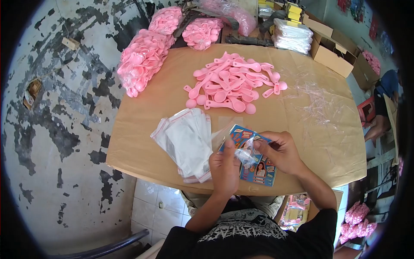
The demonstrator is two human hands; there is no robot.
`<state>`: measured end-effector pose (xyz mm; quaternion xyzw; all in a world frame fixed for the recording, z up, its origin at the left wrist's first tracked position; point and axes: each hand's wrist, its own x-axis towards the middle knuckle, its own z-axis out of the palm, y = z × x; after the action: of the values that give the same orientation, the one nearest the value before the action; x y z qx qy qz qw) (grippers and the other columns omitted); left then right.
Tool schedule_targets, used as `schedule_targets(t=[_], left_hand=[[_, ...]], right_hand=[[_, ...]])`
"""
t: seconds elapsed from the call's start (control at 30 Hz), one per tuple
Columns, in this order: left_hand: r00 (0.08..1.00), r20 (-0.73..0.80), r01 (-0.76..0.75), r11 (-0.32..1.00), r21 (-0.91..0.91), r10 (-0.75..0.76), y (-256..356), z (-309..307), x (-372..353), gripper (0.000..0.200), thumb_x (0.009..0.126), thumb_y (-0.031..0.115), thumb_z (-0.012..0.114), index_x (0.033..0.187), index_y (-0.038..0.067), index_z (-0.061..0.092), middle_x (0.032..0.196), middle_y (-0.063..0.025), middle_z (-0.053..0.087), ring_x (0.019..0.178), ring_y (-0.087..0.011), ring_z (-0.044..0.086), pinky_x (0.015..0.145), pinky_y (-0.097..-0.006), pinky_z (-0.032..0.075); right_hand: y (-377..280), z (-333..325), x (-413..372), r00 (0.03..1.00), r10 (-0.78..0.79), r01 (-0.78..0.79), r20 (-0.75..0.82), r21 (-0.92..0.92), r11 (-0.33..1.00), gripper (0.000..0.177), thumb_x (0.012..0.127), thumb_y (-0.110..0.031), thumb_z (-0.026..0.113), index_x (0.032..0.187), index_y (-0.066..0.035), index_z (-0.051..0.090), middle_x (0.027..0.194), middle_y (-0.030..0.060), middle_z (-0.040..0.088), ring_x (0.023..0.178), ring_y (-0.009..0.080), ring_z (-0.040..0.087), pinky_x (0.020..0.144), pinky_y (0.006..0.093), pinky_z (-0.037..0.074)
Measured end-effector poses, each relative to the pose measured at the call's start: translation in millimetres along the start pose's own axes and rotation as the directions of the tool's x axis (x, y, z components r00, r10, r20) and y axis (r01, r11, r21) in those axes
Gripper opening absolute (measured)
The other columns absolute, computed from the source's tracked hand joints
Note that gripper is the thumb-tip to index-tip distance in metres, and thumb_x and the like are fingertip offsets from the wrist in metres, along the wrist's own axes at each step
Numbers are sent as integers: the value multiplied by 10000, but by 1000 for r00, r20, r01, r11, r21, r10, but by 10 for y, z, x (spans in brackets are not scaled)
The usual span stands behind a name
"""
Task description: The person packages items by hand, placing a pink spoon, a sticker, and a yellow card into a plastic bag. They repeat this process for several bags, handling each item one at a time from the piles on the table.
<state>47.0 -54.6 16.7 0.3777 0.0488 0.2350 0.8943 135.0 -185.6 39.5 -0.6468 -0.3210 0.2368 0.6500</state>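
Observation:
Between my hands is a blue printed card [242, 132] with a clear plastic bag [221, 134] against it. My left hand [224, 166] pinches the bag and the card's left side, thumb up. My right hand [279, 151] grips the card's right side between thumb and fingers. More blue printed cards [264, 173] lie on the table's near edge just below. A stack of clear bags with red-edged strips [185, 140] lies left of my left hand. Beyond my hands, pink spoons [233, 82] form a loose pile.
The brown-covered table [142, 125] carries bagged pink spoons [144, 58] at its back left, clear plastic strands [317, 101] at right, and stacked plastic packs [292, 36] behind. Cardboard boxes [332, 54] stand at the back right. A person's leg [379, 125] shows at far right.

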Motion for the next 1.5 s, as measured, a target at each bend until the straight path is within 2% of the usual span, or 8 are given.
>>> schedule_targets(t=[0.2, 0.43, 0.57, 0.63, 1.0, 1.2, 1.37, 1.5], left_hand=[[957, 225, -270, 843, 465, 183, -154, -38, -169, 454, 994, 221, 523, 1349, -39, 415, 1334, -160, 501, 1181, -191, 523, 1011, -329, 404], [970, 111, -212, 975, -62, 218, 115, -294, -131, 528, 1001, 260, 477, 1417, -14, 299, 1405, -255, 428, 1278, -294, 462, 1068, -413, 370], [794, 521, -528, 779, 337, 313, 107, -443, -140, 633, 871, 207, 686, 1372, 7, 355, 1328, -205, 500, 1321, -326, 412, 1064, -423, 365], [797, 474, -485, 864, 132, 375, 46, -601, -158, 583, 788, 121, 727, 1274, 49, 413, 1261, -175, 551, 1326, -358, 398, 1058, -479, 357], [812, 183, -583, 760, 287, 555, 645, -780, -164, 492, 807, 146, 696, 1224, 136, 436, 1268, -148, 581, 1270, -392, 476, 1042, -563, 353], [825, 104, -565, 818, 107, 555, 690, -816, -38, 474, 904, 106, 551, 1350, 89, 392, 1366, -172, 494, 1304, -419, 415, 1062, -560, 358], [833, -75, -548, 836, 17, 548, 728, -725, 21, 415, 946, 90, 497, 1347, 68, 392, 1420, -193, 427, 1320, -421, 391, 1099, -569, 327], [837, -86, -545, 838, -41, 540, 701, -699, 40, 416, 960, 93, 487, 1362, 76, 384, 1438, -191, 409, 1345, -412, 364, 1121, -539, 323]], right_hand=[[82, 107, 25, 998, -43, 44, -35, 33, 998, 204, 916, -145, 665, 1068, -9, 668, 786, 1, 657, 634, 31, 567, 516, 193, 461], [-72, 257, 85, 987, 110, -106, 114, -35, 994, 166, 879, -185, 717, 854, -45, 631, 716, -28, 592, 649, 24, 529, 521, 215, 397], [85, 324, 166, 955, -106, 102, 278, 29, 994, 169, 850, -187, 736, 868, -38, 658, 702, -15, 603, 650, 55, 540, 555, 247, 422], [-93, 269, 301, 859, -67, 176, 507, -168, 970, 166, 840, -182, 730, 852, -33, 657, 749, 47, 622, 686, 103, 576, 615, 264, 460], [531, 231, 1491, 918, -286, 330, 274, -929, 168, 274, 846, -226, 656, 1044, -39, 631, 868, 167, 663, 820, 332, 645, 772, 461, 498], [81, 141, 1314, 944, -303, 247, 130, -888, 388, 209, 892, -225, 632, 901, -20, 591, 815, 149, 652, 762, 273, 647, 650, 401, 484], [-300, 117, 985, 971, -237, 207, -33, -380, 901, 181, 945, -187, 606, 919, -9, 611, 722, 24, 598, 680, 85, 556, 599, 281, 437], [-410, 296, 785, 921, -386, 380, -59, -88, 921, 132, 927, -135, 639, 934, -5, 658, 713, -38, 572, 630, 34, 466, 559, 255, 380]])
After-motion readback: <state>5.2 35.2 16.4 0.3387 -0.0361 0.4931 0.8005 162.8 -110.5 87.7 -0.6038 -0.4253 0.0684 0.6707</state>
